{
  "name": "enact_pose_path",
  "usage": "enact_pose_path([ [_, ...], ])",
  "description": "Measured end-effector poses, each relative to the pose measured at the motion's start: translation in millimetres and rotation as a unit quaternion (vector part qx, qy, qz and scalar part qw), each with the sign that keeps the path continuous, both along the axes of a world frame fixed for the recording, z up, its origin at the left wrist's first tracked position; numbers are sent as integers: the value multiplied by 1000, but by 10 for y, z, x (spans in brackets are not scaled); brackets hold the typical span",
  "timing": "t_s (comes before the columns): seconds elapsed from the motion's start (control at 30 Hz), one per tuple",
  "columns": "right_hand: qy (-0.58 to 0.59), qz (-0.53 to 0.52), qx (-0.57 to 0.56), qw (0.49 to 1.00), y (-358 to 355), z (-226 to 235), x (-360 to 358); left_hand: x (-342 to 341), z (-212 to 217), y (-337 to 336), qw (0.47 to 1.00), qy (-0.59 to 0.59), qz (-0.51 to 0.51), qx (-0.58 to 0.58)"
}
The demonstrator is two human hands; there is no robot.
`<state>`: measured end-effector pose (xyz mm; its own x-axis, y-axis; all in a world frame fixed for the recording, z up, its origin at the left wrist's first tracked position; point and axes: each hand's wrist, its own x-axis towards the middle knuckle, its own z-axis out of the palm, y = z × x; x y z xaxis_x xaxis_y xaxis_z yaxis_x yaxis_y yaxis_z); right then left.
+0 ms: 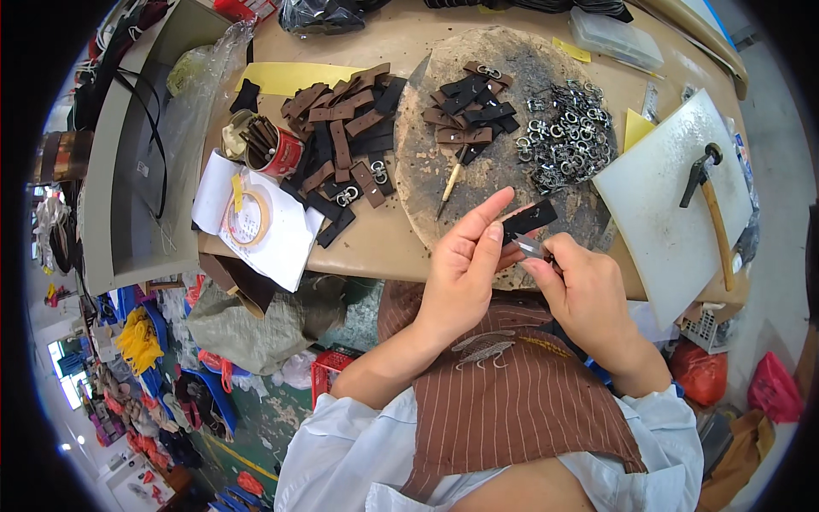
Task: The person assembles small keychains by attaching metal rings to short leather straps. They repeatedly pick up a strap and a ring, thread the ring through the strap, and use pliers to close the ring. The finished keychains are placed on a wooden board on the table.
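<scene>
My left hand (461,277) pinches a short black strap (532,218) between thumb and fingers, over the near edge of the round wooden block (418,183). My right hand (587,280) is closed round a small tool with a silver blade (529,247). The blade meets the strap beside my left fingertips; the tool's handle is mostly hidden in the fist. On the block lie a pile of brown and black straps (465,132), a heap of silver metal buckles (576,136) and an awl with a pale handle (450,183).
A larger strap pile (341,128) covers the table left of the block, beside a red tin (286,155) and a tape roll (247,215) on white paper. To the right, a hammer (715,213) rests on a white board (648,196). A plastic box (614,38) stands at the back.
</scene>
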<state>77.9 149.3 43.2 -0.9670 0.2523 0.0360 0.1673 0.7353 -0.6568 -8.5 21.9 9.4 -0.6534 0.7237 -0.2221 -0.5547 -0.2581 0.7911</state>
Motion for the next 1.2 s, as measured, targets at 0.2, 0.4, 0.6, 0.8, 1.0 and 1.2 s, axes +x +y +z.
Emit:
enact_pose_path([
  [0.2, 1, -3, 12, 1000, -8, -27, -15, 32, -10, 43, 997, 72, 11, 17],
  [0.4, -144, 41, -277, 949, 159, 0, -19, 5, -101, -22, 961, 275, -10, -13],
  [0.6, -203, 58, -470, 857, 339, -9, 44, -19, -34, -16, 981, 184, -54, -8],
  [0.8, -21, -108, -443, 889, 322, -6, 62, 8, 14, 11, 999, 51, -14, 0],
  [1.0, -62, -86, -519, 848, 250, -140, -64, 80, -11, 30, 979, 192, 2, -69],
  [1.2, -2, -54, -339, 939, 154, -168, -15, 21, -1, -17, 993, 83, -65, -61],
])
